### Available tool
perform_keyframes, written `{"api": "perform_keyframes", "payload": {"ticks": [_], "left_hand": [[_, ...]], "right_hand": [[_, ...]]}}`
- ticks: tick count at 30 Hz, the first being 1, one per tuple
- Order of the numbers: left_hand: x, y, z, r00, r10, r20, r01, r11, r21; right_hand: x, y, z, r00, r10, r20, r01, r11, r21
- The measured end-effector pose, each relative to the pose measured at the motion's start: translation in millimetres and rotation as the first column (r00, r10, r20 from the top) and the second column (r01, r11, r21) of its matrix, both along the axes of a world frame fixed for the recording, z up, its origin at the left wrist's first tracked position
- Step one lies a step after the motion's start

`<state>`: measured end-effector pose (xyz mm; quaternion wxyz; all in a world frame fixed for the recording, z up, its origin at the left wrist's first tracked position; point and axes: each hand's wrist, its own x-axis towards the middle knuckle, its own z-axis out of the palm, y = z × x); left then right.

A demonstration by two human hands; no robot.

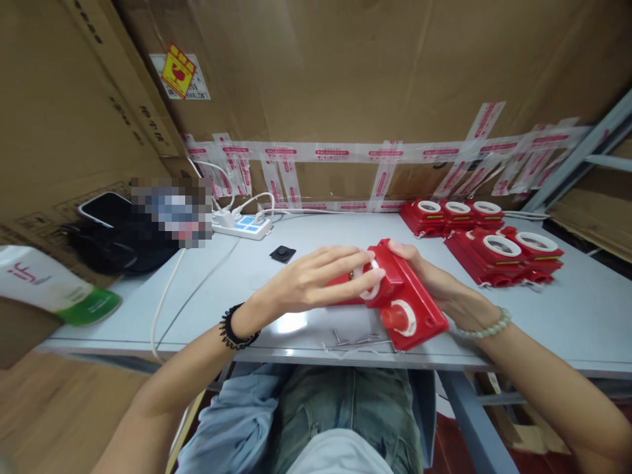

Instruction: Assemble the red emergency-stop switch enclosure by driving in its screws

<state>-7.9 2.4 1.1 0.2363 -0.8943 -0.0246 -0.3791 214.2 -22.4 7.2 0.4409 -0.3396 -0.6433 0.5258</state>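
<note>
Above the front of the desk, a red plastic housing (415,296) is tilted in my hands. My right hand (437,280) grips its far right edge, thumb along the top and the other fingers hidden behind it. My left hand (311,276) reaches across from the left, its fingertips closed on a white ring (371,289) at the housing's side. Nearer me, a red knob (394,318) pokes out through a second white collar (409,317). Another red part (345,294) shows partly beneath my left hand. Some loose screws (340,339) and a white cord lie below the housing.
Several similar red housings (498,257) with white rings stand at the right back. A small black square part (282,254) lies left of centre. Behind it is a white power strip (244,225) with cables. A green-and-white tube (54,286) and a phone (108,209) are at left.
</note>
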Motion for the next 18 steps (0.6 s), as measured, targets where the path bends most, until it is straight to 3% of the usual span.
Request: {"api": "perform_keyframes", "payload": {"ticks": [3,6,8,9,11,14,18], "left_hand": [[-5,12,2.2,0.993,0.071,0.091,-0.062,0.993,-0.099],[-22,29,7.1,0.950,0.275,0.146,-0.229,0.935,-0.272],[-39,44,6.9,0.870,0.489,0.059,-0.428,0.809,-0.403],[-48,53,4.6,0.809,0.587,-0.036,-0.538,0.714,-0.448],[-65,70,-3.9,0.693,0.675,-0.253,-0.693,0.528,-0.491],[-84,91,-20.9,0.585,0.621,-0.521,-0.796,0.317,-0.516],[-93,102,-34.5,0.535,0.575,-0.619,-0.816,0.161,-0.556]], "right_hand": [[7,4,-3.0,0.986,0.008,-0.166,-0.047,0.972,-0.230],[14,4,5.3,0.927,-0.169,-0.333,0.090,0.966,-0.241],[19,5,12.7,0.874,-0.268,-0.404,0.192,0.956,-0.220],[21,7,15.2,0.859,-0.291,-0.422,0.229,0.954,-0.192],[28,15,16.4,0.843,-0.326,-0.428,0.303,0.945,-0.124],[36,27,10.7,0.824,-0.415,-0.387,0.407,0.907,-0.105],[39,32,4.2,0.852,-0.439,-0.286,0.427,0.898,-0.105]]}}
